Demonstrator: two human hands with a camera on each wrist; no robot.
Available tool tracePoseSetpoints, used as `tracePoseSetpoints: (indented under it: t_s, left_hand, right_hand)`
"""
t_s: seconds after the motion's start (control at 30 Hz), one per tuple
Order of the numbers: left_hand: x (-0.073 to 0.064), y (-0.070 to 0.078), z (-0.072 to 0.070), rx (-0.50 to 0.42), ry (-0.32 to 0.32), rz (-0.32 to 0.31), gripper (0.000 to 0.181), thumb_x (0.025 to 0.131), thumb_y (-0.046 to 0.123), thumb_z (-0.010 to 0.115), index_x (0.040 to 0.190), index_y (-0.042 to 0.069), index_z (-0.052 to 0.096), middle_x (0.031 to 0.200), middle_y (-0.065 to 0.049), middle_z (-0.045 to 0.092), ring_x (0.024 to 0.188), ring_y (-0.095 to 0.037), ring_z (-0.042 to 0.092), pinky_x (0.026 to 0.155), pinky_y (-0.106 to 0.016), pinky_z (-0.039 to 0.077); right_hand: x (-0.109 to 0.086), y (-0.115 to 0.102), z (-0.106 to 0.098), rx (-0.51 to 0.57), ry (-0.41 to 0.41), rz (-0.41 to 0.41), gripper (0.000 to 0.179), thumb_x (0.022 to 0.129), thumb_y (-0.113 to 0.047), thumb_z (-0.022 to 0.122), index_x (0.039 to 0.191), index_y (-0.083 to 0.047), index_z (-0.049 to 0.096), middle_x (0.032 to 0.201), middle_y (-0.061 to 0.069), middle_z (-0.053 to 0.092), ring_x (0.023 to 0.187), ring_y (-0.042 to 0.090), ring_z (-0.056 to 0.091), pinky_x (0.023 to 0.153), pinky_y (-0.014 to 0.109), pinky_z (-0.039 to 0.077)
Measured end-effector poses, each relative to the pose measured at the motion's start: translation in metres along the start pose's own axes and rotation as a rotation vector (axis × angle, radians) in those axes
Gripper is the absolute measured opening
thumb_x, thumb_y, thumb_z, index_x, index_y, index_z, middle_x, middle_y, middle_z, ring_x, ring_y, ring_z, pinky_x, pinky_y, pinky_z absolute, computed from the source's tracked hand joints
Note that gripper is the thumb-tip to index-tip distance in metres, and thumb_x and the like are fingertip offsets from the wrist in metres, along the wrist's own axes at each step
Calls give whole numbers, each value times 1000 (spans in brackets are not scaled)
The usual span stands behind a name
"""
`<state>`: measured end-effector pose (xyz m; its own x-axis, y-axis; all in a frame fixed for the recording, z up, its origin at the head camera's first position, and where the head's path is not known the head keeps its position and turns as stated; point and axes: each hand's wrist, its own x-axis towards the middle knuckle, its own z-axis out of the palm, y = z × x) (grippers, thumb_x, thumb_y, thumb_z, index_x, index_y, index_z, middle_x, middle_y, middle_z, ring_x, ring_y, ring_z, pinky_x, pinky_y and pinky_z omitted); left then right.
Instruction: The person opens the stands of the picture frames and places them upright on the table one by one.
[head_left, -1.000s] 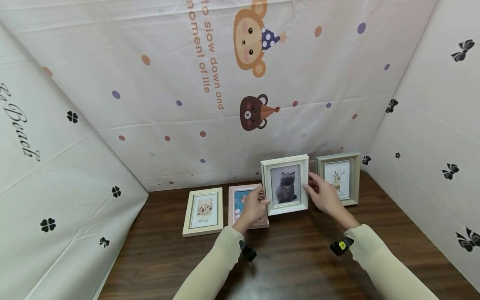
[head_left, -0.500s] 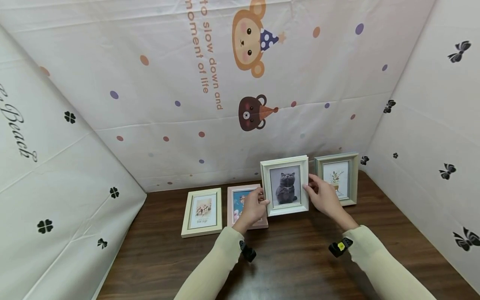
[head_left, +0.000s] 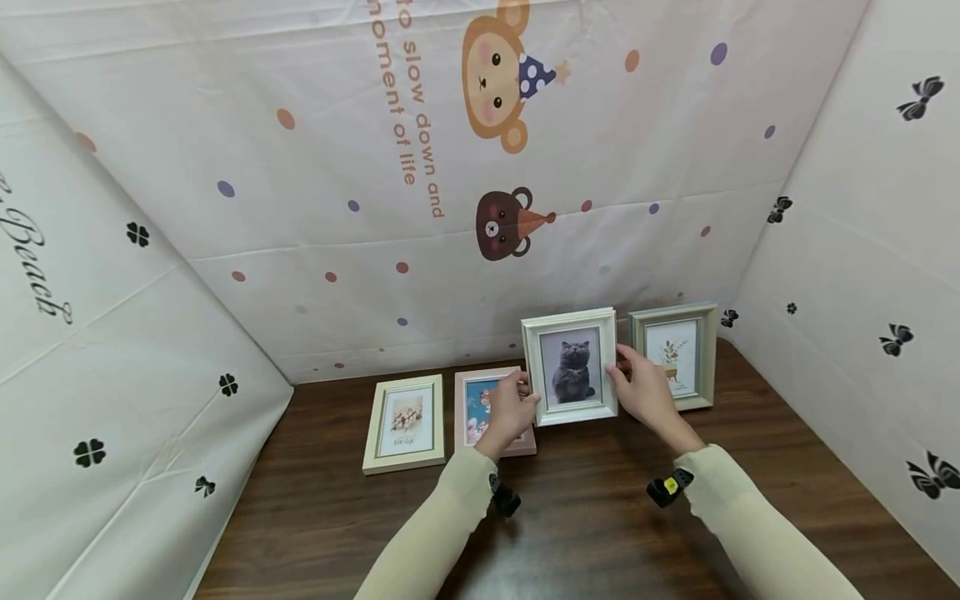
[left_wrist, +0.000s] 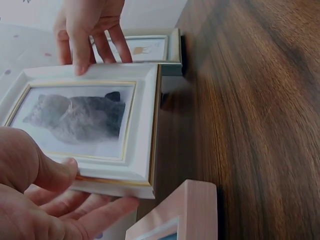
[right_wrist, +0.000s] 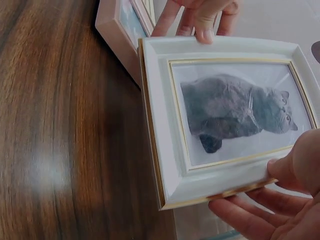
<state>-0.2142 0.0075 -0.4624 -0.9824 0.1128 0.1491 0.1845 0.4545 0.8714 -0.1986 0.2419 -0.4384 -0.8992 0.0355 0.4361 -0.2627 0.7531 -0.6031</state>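
Note:
A white picture frame (head_left: 570,367) with a grey cat photo is held upright between both hands, its lower edge seemingly just off the table. The left hand (head_left: 513,412) pinches its left side, thumb on the front and fingers behind, as the left wrist view shows. On the opposite side, the right hand (head_left: 647,390) grips the edge the same way, with its thumb (right_wrist: 287,167) on the front border. Behind the left hand stands a pink picture frame (head_left: 467,417), partly covered. A grey-green picture frame (head_left: 708,358) with a plant print stands behind the right hand.
A cream picture frame (head_left: 371,450) with a flower print leans at the left of the row. The dark wooden table (head_left: 585,517) meets a printed cloth wall (head_left: 420,292) at the back, with cloth walls on both sides.
The cat picture frame has risen very slightly, still between both hands. Both wrists have shifted a little inward. The other picture frames stay in place; the head view has shifted slightly.

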Motion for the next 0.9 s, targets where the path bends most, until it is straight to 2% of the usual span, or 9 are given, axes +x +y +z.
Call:
tracePoseSetpoints:
  t_s: [0.2, 0.37, 0.5, 0.63, 0.77, 0.9]
  left_hand:
    - [3, 5, 2, -18, 13, -49, 28, 94, 1, 68, 121, -1, 66, 85, -1, 56, 73, -13, 51, 67, -32, 40]
    - [6, 7, 4, -38, -3, -98, 28, 94, 0, 67, 122, 0, 66, 80, -5, 58, 63, -14, 41, 59, -30, 36]
    - [11, 5, 8, -38, -14, -107, 28, 95, 0, 66, 123, 0, 67, 83, -6, 62, 63, -15, 45, 59, -29, 38]
    - [12, 5, 10, -26, 1, -108, 27, 94, 1, 67, 121, 0, 68, 92, -7, 66, 75, -16, 55, 65, -30, 47]
    - [13, 3, 13, -29, 19, -112, 29, 93, 1, 67, 122, -1, 67, 98, -8, 66, 86, -19, 60, 71, -33, 52]
    - [15, -2, 17, -18, 37, -110, 29, 92, 2, 69, 122, 0, 68, 100, -8, 67, 92, -20, 63, 75, -35, 55]
  right_hand:
    - [4, 0, 7, -27, 2, 63, 39, 103, -9, 59, 138, 8, 56, 107, 27, 72, 91, 41, 70, 78, 56, 55]
    - [7, 2, 13, -42, 12, 95, 38, 103, -8, 58, 138, 8, 55, 107, 28, 71, 91, 42, 69, 78, 56, 54]
    - [11, 4, 16, -54, 21, 111, 40, 102, -8, 57, 138, 9, 55, 106, 28, 70, 91, 45, 67, 79, 58, 51]
    - [13, 5, 18, -66, 2, 153, 42, 104, -10, 55, 141, 9, 52, 112, 30, 68, 95, 48, 66, 81, 61, 51]
    - [12, 4, 21, -69, -21, 187, 43, 105, -11, 52, 144, 8, 49, 116, 31, 67, 97, 49, 66, 80, 61, 52]
    - [12, 5, 23, -70, -21, 185, 43, 105, -11, 51, 143, 8, 49, 114, 31, 67, 97, 49, 66, 79, 61, 53]
